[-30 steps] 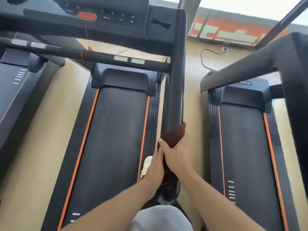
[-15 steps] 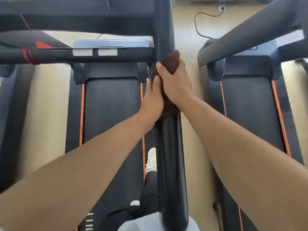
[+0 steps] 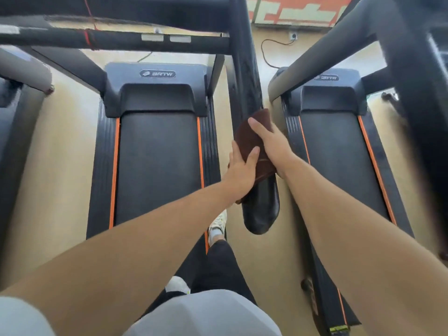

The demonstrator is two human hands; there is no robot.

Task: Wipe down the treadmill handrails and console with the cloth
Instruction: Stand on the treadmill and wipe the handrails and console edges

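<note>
Cloth (image 3: 252,144), brown, soft and limp, drapes over the right handrail (image 3: 244,78) near its end; left hand (image 3: 242,170) and right hand (image 3: 271,144) press it, gripping around the rail.

Tan floor (image 3: 65,166) carries 2 black treadmills (image 3: 157,151) (image 3: 339,146) side by side, w/ black cable (image 3: 266,54) near wall.
</note>
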